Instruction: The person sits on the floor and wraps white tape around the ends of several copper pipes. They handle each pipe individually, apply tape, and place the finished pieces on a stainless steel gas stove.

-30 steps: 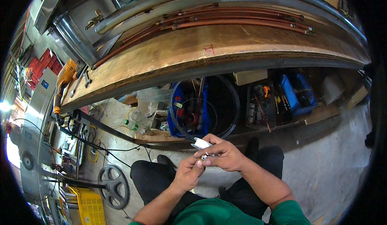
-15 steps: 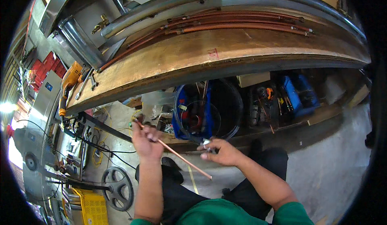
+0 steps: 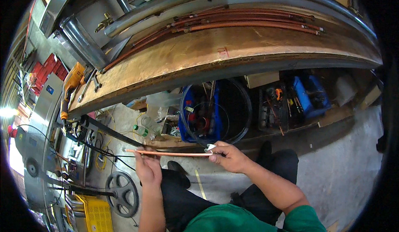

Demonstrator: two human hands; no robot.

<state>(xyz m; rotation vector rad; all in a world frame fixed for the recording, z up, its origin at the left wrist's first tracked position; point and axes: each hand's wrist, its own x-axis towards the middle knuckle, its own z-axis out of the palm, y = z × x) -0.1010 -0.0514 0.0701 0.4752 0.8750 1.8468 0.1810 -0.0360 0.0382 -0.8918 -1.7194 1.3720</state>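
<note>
A thin, straight copper tube [image 3: 178, 153] lies nearly level between my two hands, in front of the bench and above my lap. My left hand [image 3: 148, 165] is closed round it near its left end, which sticks out a little past the fingers. At the tube's right end, my right hand [image 3: 226, 156] pinches a small white piece [image 3: 210, 147], perhaps paper or tape, against the tip. What exactly lies under the right fingers is hidden.
Along the wooden bench [image 3: 162, 68] lie several long copper tubes [image 3: 253, 25], and an orange power tool [image 3: 74, 80] with wrenches at its left end. Beneath are a blue crate [image 3: 189, 138], a clear hose coil [image 3: 250, 115] and a blue bin [image 3: 309, 101]. A handwheel [image 3: 109, 184] stands lower left.
The copper tube has swung from a downward slant to nearly level, and its free end now meets my right hand. My left hand has turned and dropped slightly.
</note>
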